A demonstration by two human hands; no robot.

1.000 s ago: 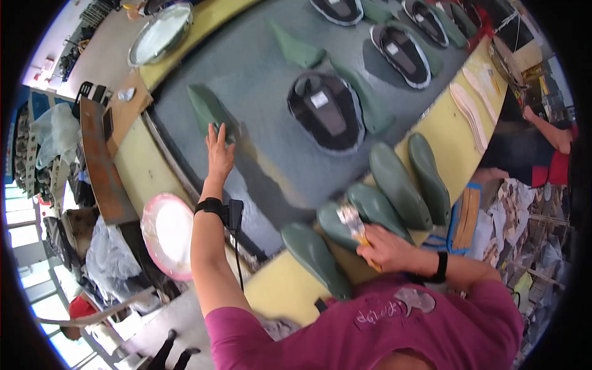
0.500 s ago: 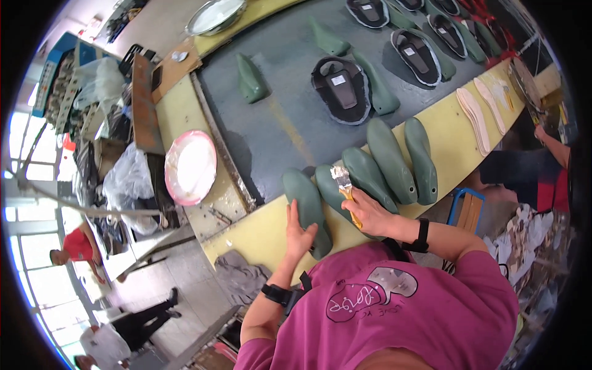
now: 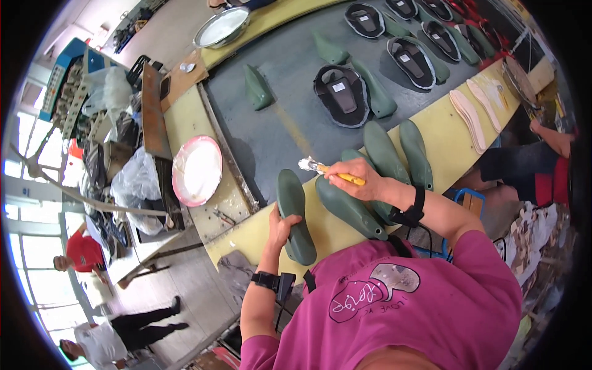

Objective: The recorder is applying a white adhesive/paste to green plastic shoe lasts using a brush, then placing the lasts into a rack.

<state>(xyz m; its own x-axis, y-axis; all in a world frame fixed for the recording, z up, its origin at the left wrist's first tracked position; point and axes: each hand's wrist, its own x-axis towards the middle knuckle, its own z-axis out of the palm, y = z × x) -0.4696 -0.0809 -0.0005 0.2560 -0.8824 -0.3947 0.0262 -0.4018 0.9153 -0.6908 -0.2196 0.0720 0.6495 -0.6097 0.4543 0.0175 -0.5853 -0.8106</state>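
Observation:
My left hand (image 3: 282,227) is closed round a green shoe last (image 3: 288,190), with its thumb across the last's upper face. The last is tilted over the near edge of the yellow bench strip. In my right hand (image 3: 357,175) is a yellow-handled brush (image 3: 318,167), its tip pointing left and coated in white paste. The brush tip is in the air above and right of the held last. Just below my right hand lies another green last (image 3: 347,205). Beyond it two more lasts, a green last (image 3: 383,148) and a rightmost last (image 3: 415,151), lie side by side; another is partly hidden by the hand.
A pink-rimmed basin (image 3: 197,171) of white paste stands on the left. Across the grey table are dark shoe uppers (image 3: 341,95) beside green lasts. Pale insoles (image 3: 467,117) lie on the yellow strip (image 3: 246,243) to the right. A co-worker's arm (image 3: 550,135) shows at far right.
My right hand has lifted the brush off the second last, up and to the left. The leftmost last has shifted slightly left and turned, with my left hand now wrapped round it.

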